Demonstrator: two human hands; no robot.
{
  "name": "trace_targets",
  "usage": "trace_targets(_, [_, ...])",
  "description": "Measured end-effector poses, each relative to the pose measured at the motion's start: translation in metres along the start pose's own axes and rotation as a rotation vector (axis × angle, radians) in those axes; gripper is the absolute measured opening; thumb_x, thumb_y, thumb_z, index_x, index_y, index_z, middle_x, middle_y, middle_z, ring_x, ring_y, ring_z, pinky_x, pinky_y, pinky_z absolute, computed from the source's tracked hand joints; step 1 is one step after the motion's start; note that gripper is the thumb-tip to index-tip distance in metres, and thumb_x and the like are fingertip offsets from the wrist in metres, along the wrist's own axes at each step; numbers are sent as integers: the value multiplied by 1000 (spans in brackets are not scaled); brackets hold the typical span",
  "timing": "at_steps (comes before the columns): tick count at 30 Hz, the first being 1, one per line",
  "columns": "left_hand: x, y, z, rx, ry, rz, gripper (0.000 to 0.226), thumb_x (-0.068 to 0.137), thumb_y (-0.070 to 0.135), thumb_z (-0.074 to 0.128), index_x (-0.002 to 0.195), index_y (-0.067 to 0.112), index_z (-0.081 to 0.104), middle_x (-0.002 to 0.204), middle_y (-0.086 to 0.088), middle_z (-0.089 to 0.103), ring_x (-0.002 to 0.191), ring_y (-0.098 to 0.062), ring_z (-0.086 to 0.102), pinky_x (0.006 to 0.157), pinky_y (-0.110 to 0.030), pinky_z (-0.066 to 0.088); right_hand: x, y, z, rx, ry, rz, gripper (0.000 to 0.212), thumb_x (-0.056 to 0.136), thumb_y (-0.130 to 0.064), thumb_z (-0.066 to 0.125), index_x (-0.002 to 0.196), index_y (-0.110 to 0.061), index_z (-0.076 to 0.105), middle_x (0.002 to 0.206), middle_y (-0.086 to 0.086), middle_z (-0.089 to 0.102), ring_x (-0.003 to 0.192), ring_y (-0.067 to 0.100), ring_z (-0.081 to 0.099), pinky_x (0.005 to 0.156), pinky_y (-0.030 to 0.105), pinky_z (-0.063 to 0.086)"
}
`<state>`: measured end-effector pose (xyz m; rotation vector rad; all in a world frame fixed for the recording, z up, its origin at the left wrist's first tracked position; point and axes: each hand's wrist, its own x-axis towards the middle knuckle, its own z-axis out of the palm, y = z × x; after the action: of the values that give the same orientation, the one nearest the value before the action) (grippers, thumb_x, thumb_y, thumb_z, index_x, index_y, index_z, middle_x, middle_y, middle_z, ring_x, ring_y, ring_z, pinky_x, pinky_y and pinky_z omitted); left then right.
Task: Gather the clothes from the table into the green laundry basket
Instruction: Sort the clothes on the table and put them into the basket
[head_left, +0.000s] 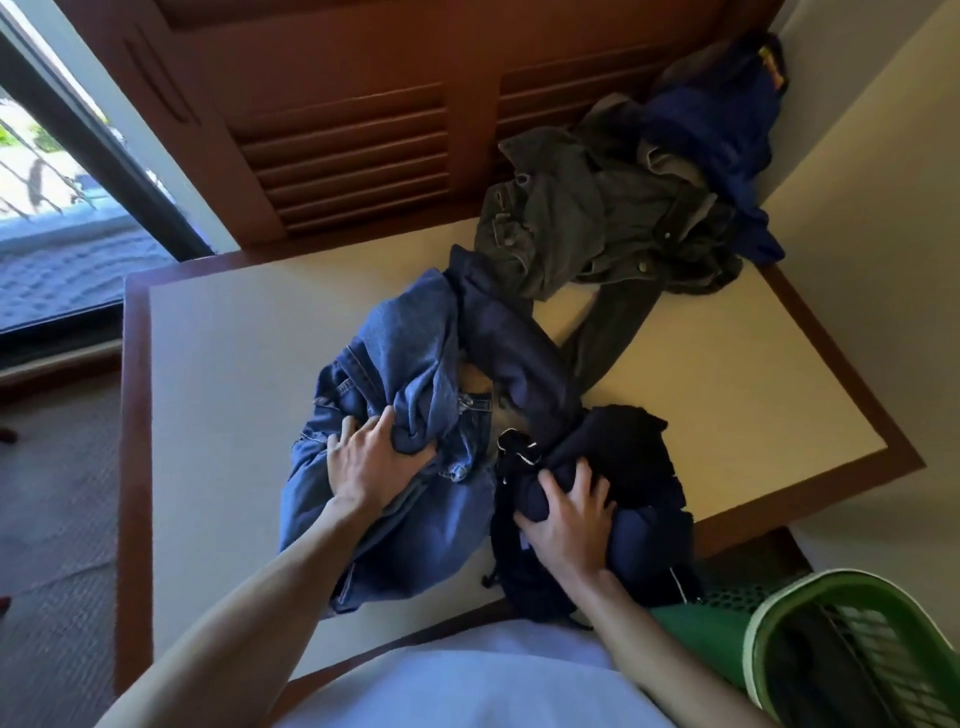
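Blue jeans (405, 364) lie bunched at the near middle of the table (228, 364). My left hand (371, 457) grips a fold of them. Beside them a dark navy garment (613, 499) hangs over the table's near edge, and my right hand (569, 519) clutches it. One navy sleeve (514, 343) stretches back toward a grey-green jacket (597, 223) heaped at the far side. A bright blue garment (722, 135) is piled in the far right corner. The green laundry basket (769, 623) stands on the floor at the lower right, below the table's edge.
Brown louvred wooden doors (353, 156) rise behind the table. A glass door or window (62, 197) is at the left, with grey carpet (52, 493) below it. A pale wall (872, 208) borders the table on the right.
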<state>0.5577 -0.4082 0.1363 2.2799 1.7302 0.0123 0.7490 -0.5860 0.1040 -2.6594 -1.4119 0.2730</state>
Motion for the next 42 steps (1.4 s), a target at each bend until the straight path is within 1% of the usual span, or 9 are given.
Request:
trace_targets(6, [-14, 12, -17, -139, 59, 28, 63, 64, 83, 54, 94, 28, 58, 91, -8, 69, 92, -34, 66, 72, -39, 45, -9, 17, -7, 134, 50, 59, 42, 62, -45, 87, 93, -21, 73, 108, 12, 58, 90, 39, 59, 58, 40, 52])
trace_targets(13, [-70, 55, -71, -282, 252, 78, 59, 65, 80, 49, 88, 29, 65, 78, 0, 70, 77, -30, 65, 64, -34, 42, -45, 62, -55, 742, 153, 283, 20, 80, -38, 81, 90, -22, 73, 94, 1, 62, 81, 22, 65, 69, 37, 54])
trace_targets(16, [-105, 92, -85, -300, 261, 169, 55, 67, 80, 51, 81, 28, 61, 72, 6, 63, 71, -23, 63, 60, -32, 42, -62, 84, -85, 949, 268, 296, 14, 80, -30, 82, 88, -26, 71, 90, 5, 68, 79, 14, 65, 70, 21, 49])
trace_targets(20, [-146, 156, -92, -350, 254, 303, 53, 67, 79, 55, 73, 27, 57, 68, 11, 57, 64, -15, 59, 55, -28, 40, -89, 125, -121, 1101, 369, 346, 24, 77, -45, 83, 90, -28, 73, 85, 4, 72, 76, 20, 68, 66, 40, 52])
trace_targets(25, [-197, 238, -98, -389, 266, 469, 52, 67, 78, 57, 70, 27, 53, 65, 9, 55, 61, -16, 56, 55, -29, 41, -140, 192, -174, 1103, 532, 392, 36, 76, -51, 80, 80, -17, 68, 71, 5, 66, 69, 27, 65, 61, 50, 50])
trace_targets(31, [-272, 332, -97, -518, 173, 639, 49, 68, 75, 60, 70, 26, 56, 67, 7, 60, 60, -14, 58, 55, -31, 47, -236, 274, -231, 1225, 687, 455, 22, 82, -19, 81, 82, -1, 67, 70, 15, 60, 66, 10, 56, 61, 28, 41])
trace_targets(34, [-305, 374, -83, -551, 121, 746, 33, 72, 68, 68, 74, 36, 57, 69, 9, 65, 63, -10, 59, 56, -26, 42, -277, 318, -247, 1152, 763, 505, 18, 83, -16, 80, 79, -5, 66, 67, 4, 60, 62, 7, 56, 59, 18, 41])
trace_targets(39, [-331, 434, -44, -577, -42, 803, 38, 73, 65, 75, 77, 28, 65, 67, 8, 67, 68, -18, 66, 56, -31, 47, -310, 393, -235, 955, 840, 659, 25, 80, -38, 81, 88, -18, 70, 80, -2, 68, 79, 20, 66, 71, 36, 50])
trace_targets(42, [-334, 461, -28, -586, -124, 789, 30, 74, 55, 81, 76, 32, 63, 73, 7, 71, 74, -20, 66, 62, -28, 41, -317, 424, -220, 808, 855, 730, 22, 81, -35, 81, 85, -19, 67, 82, 1, 66, 78, 16, 63, 69, 32, 48])
